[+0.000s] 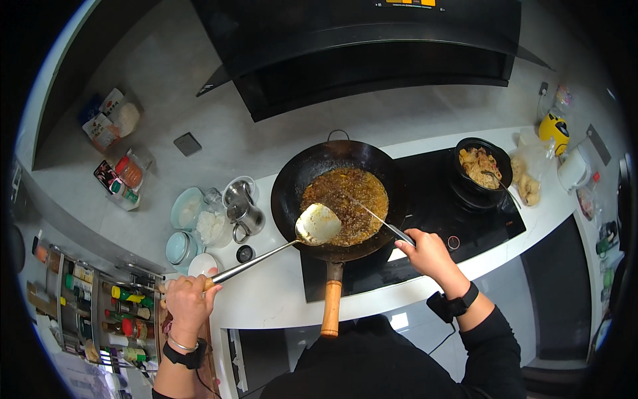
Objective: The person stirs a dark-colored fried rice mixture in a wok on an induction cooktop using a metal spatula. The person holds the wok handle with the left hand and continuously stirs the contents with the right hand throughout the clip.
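Observation:
My left hand (188, 305) grips the wooden end of a long steel wok spatula (319, 224), its broad head tilted over the near left part of the wok. In my right hand (427, 254) is a slim metal utensil (380, 219) with a dark handle; its far end meets the food, so I cannot tell its shape. Both reach over a black wok (289, 199) with a wooden handle (331, 309) pointing towards me. Brown, oily chopped food (359, 199) covers the wok's bottom. The wok stands on the left side of a black glass cooktop (428, 199).
A black pot (482, 167) of food with a spoon sits at the cooktop's back right. Steel pitchers (246, 217), white food in a clear container (212, 227) and pale bowls (180, 248) crowd the left. A spice rack (107, 309) stands lower left; the range hood (369, 60) hangs above.

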The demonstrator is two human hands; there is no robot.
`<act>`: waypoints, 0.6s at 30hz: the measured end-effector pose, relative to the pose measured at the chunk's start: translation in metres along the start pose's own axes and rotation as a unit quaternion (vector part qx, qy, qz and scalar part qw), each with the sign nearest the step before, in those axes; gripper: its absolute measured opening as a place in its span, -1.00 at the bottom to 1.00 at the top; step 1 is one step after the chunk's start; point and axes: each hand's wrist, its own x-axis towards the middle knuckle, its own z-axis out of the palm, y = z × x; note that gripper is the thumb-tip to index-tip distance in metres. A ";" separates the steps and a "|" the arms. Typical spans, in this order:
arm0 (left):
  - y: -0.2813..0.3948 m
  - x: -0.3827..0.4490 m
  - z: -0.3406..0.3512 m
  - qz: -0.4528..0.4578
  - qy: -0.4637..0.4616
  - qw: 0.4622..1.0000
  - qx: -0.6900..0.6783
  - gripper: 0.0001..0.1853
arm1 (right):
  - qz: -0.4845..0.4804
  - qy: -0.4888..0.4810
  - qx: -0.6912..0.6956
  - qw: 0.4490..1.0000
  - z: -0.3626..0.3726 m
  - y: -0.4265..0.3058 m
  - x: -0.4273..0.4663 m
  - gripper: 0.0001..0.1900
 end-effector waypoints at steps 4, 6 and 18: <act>0.004 -0.007 0.001 -0.072 -0.074 0.991 -0.081 -0.63 | 0.200 -0.180 0.484 0.833 0.009 0.005 -0.001 -0.63; 0.003 -0.008 0.002 -0.123 -0.123 0.974 -0.145 -0.61 | 0.223 -0.195 0.591 0.751 0.014 0.008 -0.003 -0.58; 0.016 -0.011 0.018 -0.217 -0.251 0.891 -0.311 -0.53 | 0.235 -0.345 0.815 0.402 0.054 0.015 -0.003 -0.46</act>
